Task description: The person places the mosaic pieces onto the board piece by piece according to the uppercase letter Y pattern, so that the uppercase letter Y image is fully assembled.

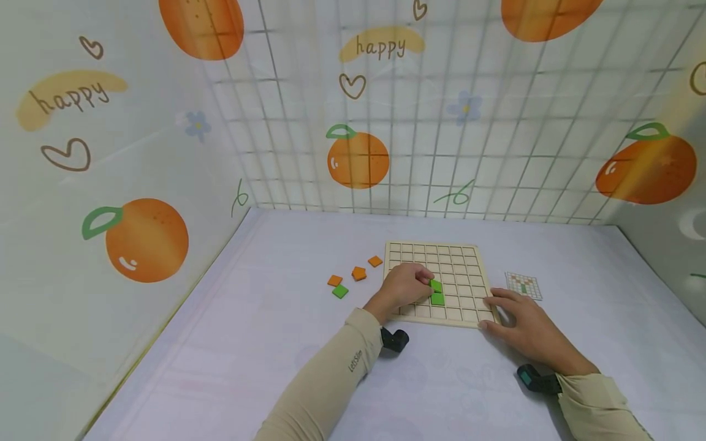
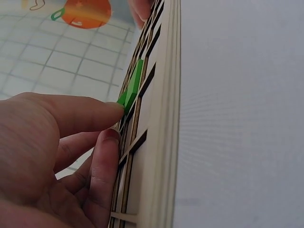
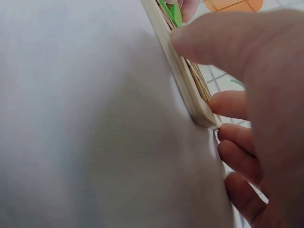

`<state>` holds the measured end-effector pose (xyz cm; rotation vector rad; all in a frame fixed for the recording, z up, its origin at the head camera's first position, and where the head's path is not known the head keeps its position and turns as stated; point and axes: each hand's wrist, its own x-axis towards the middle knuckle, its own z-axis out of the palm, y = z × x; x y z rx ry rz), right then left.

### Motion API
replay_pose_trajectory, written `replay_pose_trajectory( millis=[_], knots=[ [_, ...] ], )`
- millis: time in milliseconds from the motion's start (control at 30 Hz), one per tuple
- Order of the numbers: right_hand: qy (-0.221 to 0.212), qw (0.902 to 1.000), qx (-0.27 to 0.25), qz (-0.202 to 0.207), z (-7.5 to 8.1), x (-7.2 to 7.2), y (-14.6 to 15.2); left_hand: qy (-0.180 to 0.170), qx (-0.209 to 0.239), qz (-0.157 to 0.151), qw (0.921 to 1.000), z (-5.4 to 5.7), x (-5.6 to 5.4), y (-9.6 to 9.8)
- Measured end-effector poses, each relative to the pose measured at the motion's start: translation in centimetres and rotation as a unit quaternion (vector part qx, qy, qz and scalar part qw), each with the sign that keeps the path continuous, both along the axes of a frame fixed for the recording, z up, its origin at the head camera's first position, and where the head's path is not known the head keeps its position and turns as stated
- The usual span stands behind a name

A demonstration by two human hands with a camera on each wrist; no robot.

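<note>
A wooden grid board (image 1: 462,293) lies on the table, divided into many square cells. Over its left half, my left hand (image 1: 405,285) pinches a green tile (image 1: 436,285) with thumb and fingers. Just in front of that tile, a second green tile (image 1: 437,299) sits on the board; the left wrist view shows this one (image 2: 135,85) beyond the thumb tip. My right hand (image 1: 523,323) rests at the board's near right corner. Its thumb (image 3: 194,40) lies on the front edge and its index finger (image 3: 230,104) touches the side, with the other fingers spread loosely.
Left of the board lie several orange tiles (image 1: 334,280) and a green tile (image 1: 340,291). A small pattern card (image 1: 523,285) lies to the right, beyond my right hand. Printed white sheets (image 1: 358,208) enclose the table at the back and sides.
</note>
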<state>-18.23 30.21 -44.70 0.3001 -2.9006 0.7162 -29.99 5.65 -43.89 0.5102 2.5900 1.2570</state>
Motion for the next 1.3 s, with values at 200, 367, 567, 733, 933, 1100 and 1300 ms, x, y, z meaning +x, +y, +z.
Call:
replay_pose_trajectory(
  millis=[200,367,567,733,933,1100,1300],
  knots=[
    [-0.001,1.0000,-0.001,0.000,-0.09,0.02,0.09,-0.005,0.000,0.005,1.0000,-0.03,0.08,0.07],
    [-0.002,1.0000,-0.002,0.000,-0.09,0.03,0.09,-0.004,-0.001,0.002,1.0000,-0.10,0.04,-0.01],
    [-0.009,1.0000,-0.003,-0.003,-0.04,0.02,0.05,-0.006,0.003,-0.004,1.0000,-0.01,0.04,-0.11],
    [-0.011,0.9999,-0.004,-0.004,-0.03,0.04,0.04,-0.007,0.008,-0.006,0.9999,0.12,0.12,-0.21],
    [-0.016,0.9998,-0.001,-0.008,0.10,0.00,-0.06,-0.004,0.009,-0.007,0.9999,0.25,0.12,-0.18],
    [-0.014,0.9999,-0.001,-0.006,0.23,0.00,-0.08,-0.005,0.003,-0.008,0.9999,0.36,0.04,-0.12],
    [-0.016,0.9998,-0.003,-0.007,0.34,-0.01,-0.12,-0.007,-0.004,-0.012,0.9999,0.47,-0.05,-0.20]
  ],
)
